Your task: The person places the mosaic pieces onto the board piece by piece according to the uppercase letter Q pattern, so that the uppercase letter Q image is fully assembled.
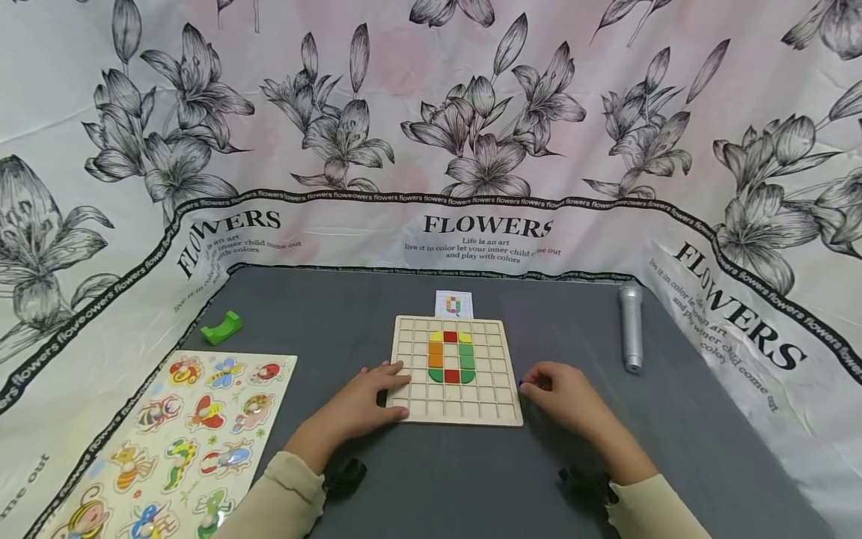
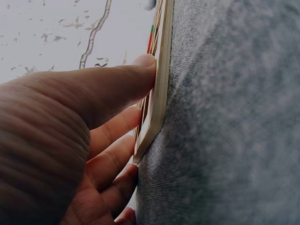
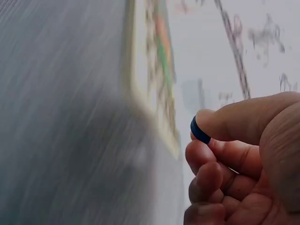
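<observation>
A wooden grid board [image 1: 417, 408] lies on the dark tabletop, with red, yellow, orange and green tiles [image 1: 436, 352] set in a ring on it. My left hand [image 1: 360, 400] rests at the board's left side, fingers fairly straight; in the left wrist view the thumb [image 2: 126, 79] touches the board's edge [image 2: 161, 84]. Just off the board's right edge, my right hand [image 1: 566, 397] pinches a small blue tile [image 3: 200, 131] between thumb and fingertips. Behind the board stands a small white card [image 1: 442, 297] printed with a similar coloured ring.
On the left lies an insect-picture puzzle board [image 1: 195, 408], with a green curved block [image 1: 224, 329] beyond it. A grey microphone-shaped object [image 1: 631, 329] lies at the right. Flower-printed fabric [image 1: 364, 232] borders the back and sides of the table.
</observation>
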Demonstrator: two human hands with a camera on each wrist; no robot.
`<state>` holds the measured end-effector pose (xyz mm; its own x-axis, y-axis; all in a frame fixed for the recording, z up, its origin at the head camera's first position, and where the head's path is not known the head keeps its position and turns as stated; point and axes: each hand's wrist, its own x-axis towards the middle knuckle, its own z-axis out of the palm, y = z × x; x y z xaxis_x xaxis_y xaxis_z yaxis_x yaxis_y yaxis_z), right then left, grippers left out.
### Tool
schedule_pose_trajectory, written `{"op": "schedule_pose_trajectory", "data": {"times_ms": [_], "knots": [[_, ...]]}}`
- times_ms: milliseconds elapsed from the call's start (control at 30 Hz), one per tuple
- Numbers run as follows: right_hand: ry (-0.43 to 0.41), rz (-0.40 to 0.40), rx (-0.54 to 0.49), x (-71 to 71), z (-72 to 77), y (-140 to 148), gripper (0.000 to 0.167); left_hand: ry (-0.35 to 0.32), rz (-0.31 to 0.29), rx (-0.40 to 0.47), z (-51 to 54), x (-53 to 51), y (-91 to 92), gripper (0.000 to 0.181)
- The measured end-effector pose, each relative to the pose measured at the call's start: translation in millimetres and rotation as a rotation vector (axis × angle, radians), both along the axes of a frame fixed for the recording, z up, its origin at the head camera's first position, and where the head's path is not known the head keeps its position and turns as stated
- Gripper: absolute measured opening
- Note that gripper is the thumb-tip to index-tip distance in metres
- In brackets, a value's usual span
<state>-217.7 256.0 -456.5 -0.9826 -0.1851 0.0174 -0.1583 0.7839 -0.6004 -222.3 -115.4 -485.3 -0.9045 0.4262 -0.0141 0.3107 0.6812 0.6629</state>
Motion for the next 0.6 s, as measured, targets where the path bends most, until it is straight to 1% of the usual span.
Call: {"op": "schedule_pose_trajectory", "data": {"times_ms": [67,133,267,400,500,600], "knots": [[0.0,0.032,-0.004,-3.1,4.9,-15,0.006,0.003,-0.003,0.004,0.6,-0.6,1.4,0.062],[-0.005,0.066,0.004,-7.7,6.0,-32,0.007,-0.001,-0.007,0.0,0.5,-0.9,1.6,0.061],[-0.024,0.094,0.039,-14.4,0.2,-61,0.008,0.001,-0.017,-0.008,-1.2,-1.2,0.7,0.062],[-0.03,0.063,0.054,-14.1,-4.5,-76,0.008,-0.001,-0.011,0.0,-1.5,-1.2,0.7,0.062],[-0.035,0.02,0.046,-12.7,-4.9,-80,0.007,-0.005,-0.005,0.003,-1.6,-1.7,0.5,0.062],[-0.016,-0.001,0.026,-12.5,-4.2,-79,0.006,-0.002,-0.005,0.0,-1.2,-2.2,-0.3,0.062]]}}
